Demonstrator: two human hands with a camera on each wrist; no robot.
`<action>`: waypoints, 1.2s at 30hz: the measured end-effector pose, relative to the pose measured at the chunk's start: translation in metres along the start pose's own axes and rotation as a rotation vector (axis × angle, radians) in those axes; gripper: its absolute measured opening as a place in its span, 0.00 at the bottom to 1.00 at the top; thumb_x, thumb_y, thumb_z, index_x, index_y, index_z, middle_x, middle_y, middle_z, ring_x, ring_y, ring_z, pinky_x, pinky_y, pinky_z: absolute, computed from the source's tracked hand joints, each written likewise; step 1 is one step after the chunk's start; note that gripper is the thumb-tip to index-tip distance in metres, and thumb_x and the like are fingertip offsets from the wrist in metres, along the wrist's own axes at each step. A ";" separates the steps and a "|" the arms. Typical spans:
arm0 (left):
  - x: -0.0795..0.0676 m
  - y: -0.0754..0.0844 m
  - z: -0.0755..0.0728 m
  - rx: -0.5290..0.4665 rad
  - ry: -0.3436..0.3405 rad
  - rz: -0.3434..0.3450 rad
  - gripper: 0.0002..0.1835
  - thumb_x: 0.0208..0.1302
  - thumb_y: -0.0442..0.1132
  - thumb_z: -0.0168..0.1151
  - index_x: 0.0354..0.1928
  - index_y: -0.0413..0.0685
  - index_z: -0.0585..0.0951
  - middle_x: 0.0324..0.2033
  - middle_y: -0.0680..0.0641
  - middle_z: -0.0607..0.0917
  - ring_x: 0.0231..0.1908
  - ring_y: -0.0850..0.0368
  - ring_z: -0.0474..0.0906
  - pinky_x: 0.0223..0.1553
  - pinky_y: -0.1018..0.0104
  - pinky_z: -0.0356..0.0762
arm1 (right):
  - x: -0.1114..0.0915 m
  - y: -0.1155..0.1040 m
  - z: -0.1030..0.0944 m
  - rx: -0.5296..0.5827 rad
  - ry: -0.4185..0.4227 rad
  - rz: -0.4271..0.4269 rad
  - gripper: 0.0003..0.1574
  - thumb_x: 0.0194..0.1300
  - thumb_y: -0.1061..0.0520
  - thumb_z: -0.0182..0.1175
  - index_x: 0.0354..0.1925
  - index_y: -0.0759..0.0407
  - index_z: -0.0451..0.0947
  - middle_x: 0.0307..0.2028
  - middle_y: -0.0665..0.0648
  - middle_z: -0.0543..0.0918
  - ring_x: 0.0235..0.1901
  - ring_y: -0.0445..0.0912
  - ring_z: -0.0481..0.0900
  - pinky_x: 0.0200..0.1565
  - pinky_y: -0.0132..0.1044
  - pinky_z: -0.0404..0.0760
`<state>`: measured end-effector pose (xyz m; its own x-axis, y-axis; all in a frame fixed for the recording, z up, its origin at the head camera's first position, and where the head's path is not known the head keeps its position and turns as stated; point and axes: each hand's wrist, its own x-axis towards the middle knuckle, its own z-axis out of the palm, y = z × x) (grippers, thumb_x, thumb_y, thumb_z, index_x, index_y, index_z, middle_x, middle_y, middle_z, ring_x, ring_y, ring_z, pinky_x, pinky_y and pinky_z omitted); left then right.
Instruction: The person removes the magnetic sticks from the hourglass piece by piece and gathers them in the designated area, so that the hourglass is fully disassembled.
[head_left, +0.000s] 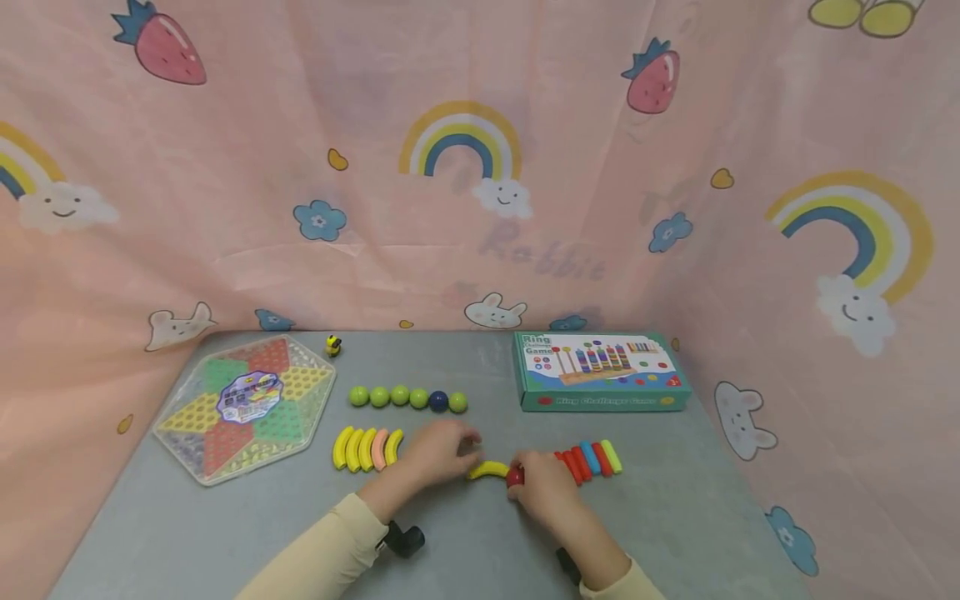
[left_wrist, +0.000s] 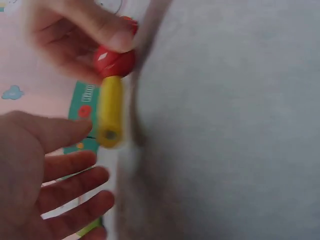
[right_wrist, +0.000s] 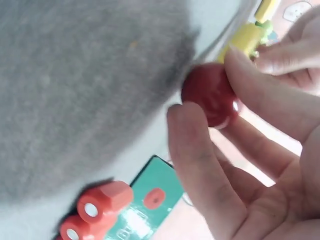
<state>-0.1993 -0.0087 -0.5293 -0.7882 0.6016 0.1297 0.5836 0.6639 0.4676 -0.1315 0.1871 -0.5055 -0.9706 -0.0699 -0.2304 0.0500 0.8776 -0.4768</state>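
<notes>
My right hand (head_left: 546,487) pinches a shiny red ball (right_wrist: 209,94) between thumb and fingers, just above the grey table. A yellow banana-shaped piece (head_left: 490,470) extends from that ball toward my left hand (head_left: 437,454), its near end against the ball. In the left wrist view the yellow piece (left_wrist: 111,107) shows a small dark disc on its free end. My left thumb tip comes close beside that end, and the left fingers (left_wrist: 75,182) are spread, with nothing gripped between them.
Yellow curved pieces and a pink one (head_left: 378,450) lie left; a row of green balls (head_left: 400,396) with one dark blue stands behind. Red, blue and lime sticks (head_left: 592,460) lie right. A game box (head_left: 603,402), a hexagonal board case (head_left: 266,467) and a bee figure (head_left: 333,345) sit farther back.
</notes>
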 end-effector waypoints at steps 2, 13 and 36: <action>-0.006 -0.001 0.006 -0.016 -0.035 -0.014 0.14 0.61 0.51 0.72 0.44 0.51 0.88 0.36 0.55 0.86 0.36 0.64 0.78 0.38 0.66 0.78 | 0.003 0.001 0.001 0.009 0.040 -0.021 0.19 0.54 0.59 0.77 0.45 0.60 0.85 0.38 0.56 0.85 0.35 0.49 0.78 0.42 0.49 0.82; -0.016 0.002 0.014 -0.129 -0.016 -0.087 0.05 0.57 0.40 0.73 0.32 0.47 0.88 0.22 0.58 0.79 0.22 0.68 0.70 0.25 0.72 0.70 | 0.011 0.000 0.009 0.071 0.062 -0.070 0.19 0.53 0.61 0.77 0.45 0.60 0.87 0.43 0.57 0.87 0.40 0.49 0.80 0.45 0.50 0.83; -0.022 -0.002 -0.010 -0.127 -0.371 -0.023 0.38 0.60 0.27 0.64 0.72 0.61 0.72 0.58 0.51 0.72 0.42 0.62 0.70 0.42 0.71 0.72 | 0.014 0.007 0.009 0.089 0.017 -0.025 0.21 0.55 0.59 0.76 0.47 0.60 0.85 0.42 0.57 0.84 0.41 0.51 0.78 0.45 0.51 0.83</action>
<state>-0.1854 -0.0274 -0.5249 -0.6628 0.7227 -0.1959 0.5198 0.6324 0.5743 -0.1432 0.1883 -0.5197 -0.9757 -0.0823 -0.2030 0.0456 0.8301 -0.5558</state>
